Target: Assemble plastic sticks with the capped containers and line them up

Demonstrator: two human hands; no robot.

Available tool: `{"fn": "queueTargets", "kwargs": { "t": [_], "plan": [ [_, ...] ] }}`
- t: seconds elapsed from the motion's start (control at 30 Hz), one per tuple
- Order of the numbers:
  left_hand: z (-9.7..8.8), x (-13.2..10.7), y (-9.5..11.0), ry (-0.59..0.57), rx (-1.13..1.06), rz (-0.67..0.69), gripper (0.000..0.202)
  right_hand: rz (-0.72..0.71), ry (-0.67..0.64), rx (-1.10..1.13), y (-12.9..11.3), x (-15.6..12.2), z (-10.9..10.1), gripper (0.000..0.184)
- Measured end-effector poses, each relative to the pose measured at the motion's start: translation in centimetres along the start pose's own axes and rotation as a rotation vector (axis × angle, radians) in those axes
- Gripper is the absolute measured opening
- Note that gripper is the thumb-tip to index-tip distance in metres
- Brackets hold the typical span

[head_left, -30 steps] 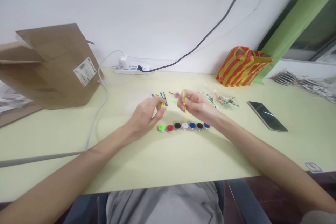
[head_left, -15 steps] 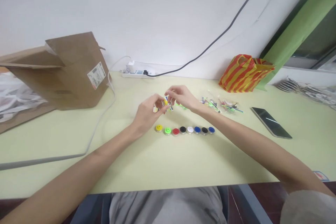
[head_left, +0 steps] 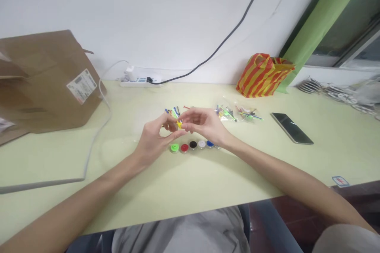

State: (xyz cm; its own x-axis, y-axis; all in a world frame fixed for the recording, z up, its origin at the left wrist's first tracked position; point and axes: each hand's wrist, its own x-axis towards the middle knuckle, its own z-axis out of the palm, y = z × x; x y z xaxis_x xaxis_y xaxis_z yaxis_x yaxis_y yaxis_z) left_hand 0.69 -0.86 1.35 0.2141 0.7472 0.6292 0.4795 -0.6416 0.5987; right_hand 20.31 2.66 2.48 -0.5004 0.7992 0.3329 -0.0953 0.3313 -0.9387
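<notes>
A small yellow plastic piece (head_left: 179,125) is pinched between my two hands just above the table. My left hand (head_left: 153,135) closes on it from the left with thumb and fingers. From the right, the thumb and fingertips of my right hand (head_left: 204,124) meet at the same piece. Below them runs a row of small round pieces with clear bases and coloured tops: green (head_left: 175,148), red (head_left: 184,148), black (head_left: 193,145), white (head_left: 202,144) and blue (head_left: 210,144). My hands cover the row's ends. Loose thin coloured plastic parts (head_left: 176,111) lie just behind my fingers.
Clear bags of thin coloured parts (head_left: 248,113) lie right of my hands, then a phone (head_left: 291,128). A cardboard box (head_left: 50,87) stands left, beside a grey cable (head_left: 92,146). At the wall are a power strip (head_left: 139,84) and a striped bag (head_left: 264,76).
The view has shifted, so the box and bags appear further left. Both hands have come lower and nearer the row, hiding its yellow-topped end. The loose parts behind now show more clearly.
</notes>
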Motion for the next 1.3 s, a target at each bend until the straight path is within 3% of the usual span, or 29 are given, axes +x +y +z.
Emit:
{"fn": "queueTargets", "kwargs": {
  "t": [0.13,0.27,0.37,0.47,0.53,0.6,1.3],
  "plan": [
    [0.1,-0.1,-0.3,-0.134,0.053,0.012,0.028,-0.096,-0.001,-0.219,-1.0,-0.7,-1.2,0.018],
    [0.2,-0.2,-0.7,-0.237,0.151,0.056,0.039,-0.103,-0.014,-0.594,-2.8,-1.6,-7.1,0.011],
    [0.1,-0.2,-1.0,-0.259,0.198,0.054,0.039,0.158,-0.127,-0.842,-3.4,-2.6,-12.3,0.01],
    [0.0,-0.1,-1.4,-0.239,0.219,0.049,0.041,0.435,-0.373,-0.893,-3.0,-3.6,-15.0,0.006],
    [0.0,0.0,-1.6,-0.226,0.229,0.039,0.041,0.507,-0.479,-0.874,-2.5,-4.0,-15.2,0.005],
    [0.1,0.1,-1.7,-0.226,0.24,0.016,0.042,0.49,-0.503,-0.876,-2.3,-4.0,-14.8,0.005],
    [-0.2,0.1,-1.5,-0.252,0.281,-0.003,0.048,0.388,-0.338,-0.995,-1.6,-3.5,-14.5,0.005]
  ]
}}
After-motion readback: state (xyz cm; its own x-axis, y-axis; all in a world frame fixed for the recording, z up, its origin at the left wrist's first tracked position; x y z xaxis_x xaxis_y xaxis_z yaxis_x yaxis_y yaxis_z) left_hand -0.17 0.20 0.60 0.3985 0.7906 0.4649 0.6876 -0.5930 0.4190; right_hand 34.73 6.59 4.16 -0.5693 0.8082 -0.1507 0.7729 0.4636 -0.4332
